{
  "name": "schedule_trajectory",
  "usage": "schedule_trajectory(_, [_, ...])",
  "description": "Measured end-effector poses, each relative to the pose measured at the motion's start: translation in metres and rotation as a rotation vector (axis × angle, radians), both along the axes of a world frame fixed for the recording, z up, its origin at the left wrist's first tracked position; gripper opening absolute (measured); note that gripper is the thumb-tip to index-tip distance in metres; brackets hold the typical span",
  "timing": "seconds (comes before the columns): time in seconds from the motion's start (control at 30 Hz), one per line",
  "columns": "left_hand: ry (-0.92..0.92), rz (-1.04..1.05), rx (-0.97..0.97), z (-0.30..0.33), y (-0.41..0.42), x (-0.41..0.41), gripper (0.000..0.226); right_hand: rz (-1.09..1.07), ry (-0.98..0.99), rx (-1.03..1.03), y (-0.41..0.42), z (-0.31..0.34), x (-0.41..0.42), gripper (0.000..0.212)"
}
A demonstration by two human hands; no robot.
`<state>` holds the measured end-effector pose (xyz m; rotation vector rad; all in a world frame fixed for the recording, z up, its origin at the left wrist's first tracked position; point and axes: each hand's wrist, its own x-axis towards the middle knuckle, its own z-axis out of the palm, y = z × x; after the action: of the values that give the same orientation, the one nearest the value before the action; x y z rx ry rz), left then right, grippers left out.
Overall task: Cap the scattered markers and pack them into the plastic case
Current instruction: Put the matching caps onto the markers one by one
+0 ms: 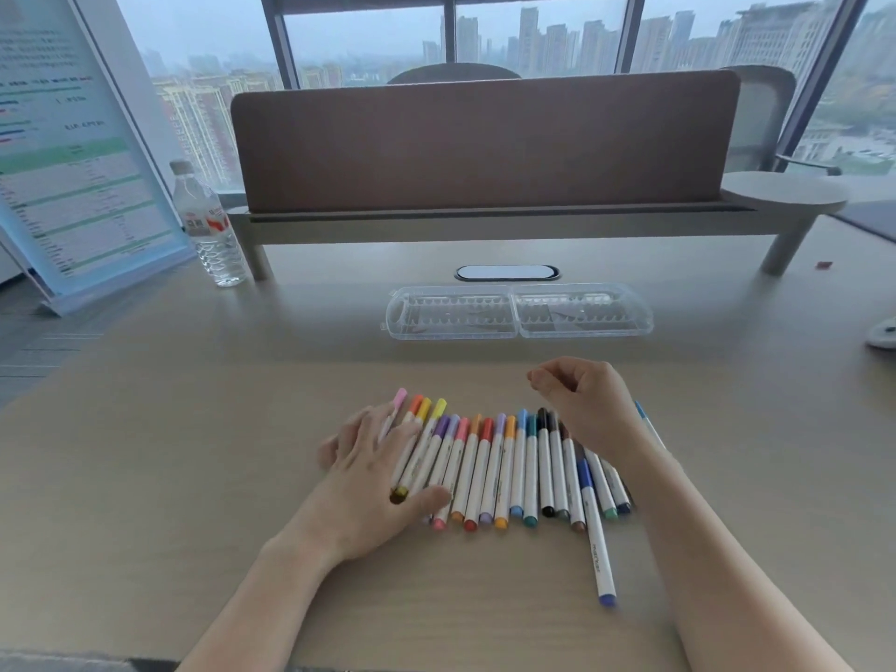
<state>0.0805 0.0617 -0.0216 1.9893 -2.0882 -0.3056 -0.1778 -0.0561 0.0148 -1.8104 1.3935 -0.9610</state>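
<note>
Resting flat with fingers spread, the left hand [368, 482] presses on the leftmost markers of a side-by-side row of markers [504, 470], slim white barrels with coloured caps, its grip loose and clasping nothing. The right hand [589, 400] hovers over the row's right end, fingers loosely curled and holding nothing. One blue-capped marker [595, 531] juts out nearer than the others. Farther back on the pale wood-grain tabletop [194, 453] lies the clear plastic case [518, 312], opened flat, its ribbed halves bare. A water bottle [209, 225] stands far left.

head view, down over desk [145, 477]
</note>
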Motion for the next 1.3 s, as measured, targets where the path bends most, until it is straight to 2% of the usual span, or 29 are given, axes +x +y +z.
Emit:
schedule_trajectory(0.1, [-0.062, -0.014, -0.021, -0.001, 0.002, -0.002, 0.109, -0.018, 0.06, -0.064, 0.008, 0.001, -0.016, 0.019])
schedule_trajectory(0.2, [-0.06, -0.043, -0.032, 0.0, 0.004, -0.007, 0.113, -0.001, 0.2, -0.105, 0.021, -0.001, -0.034, 0.029])
schedule_trajectory(0.4, [-0.139, -0.075, -0.021, 0.001, 0.008, -0.026, 0.118, 0.151, 0.659, -0.044, 0.067, -0.014, -0.061, 0.124])
schedule_trajectory(0.47, [-0.128, -0.053, -0.04, -0.001, 0.005, -0.028, 0.119, 0.15, 0.764, -0.044, 0.072, -0.023, -0.064, 0.136])
schedule_trajectory(0.53, [-0.136, -0.044, -0.045, -0.003, 0.004, -0.033, 0.116, 0.12, 0.788, -0.068, 0.074, -0.03, -0.064, 0.134])
schedule_trajectory(0.73, [-0.189, -0.013, -0.059, -0.006, 0.006, -0.044, 0.112, 0.042, 0.73, -0.141, 0.06, -0.031, -0.056, 0.105])
schedule_trajectory(0.83, [-0.201, -0.032, -0.05, -0.006, 0.007, -0.043, 0.112, 0.034, 0.698, -0.203, 0.068, -0.027, -0.061, 0.106])
schedule_trajectory(0.97, [-0.226, -0.057, -0.054, -0.007, 0.003, -0.045, 0.111, 0.067, 0.819, -0.133, 0.078, -0.034, -0.065, 0.105])
schedule_trajectory(1.13, [-0.176, -0.041, -0.093, -0.012, -0.009, -0.055, 0.101, -0.027, 0.792, -0.096, 0.061, -0.039, -0.059, 0.077])
schedule_trajectory(1.3, [-0.19, -0.008, -0.092, -0.009, -0.018, -0.064, 0.095, -0.077, 0.776, -0.112, 0.053, -0.042, -0.051, 0.062])
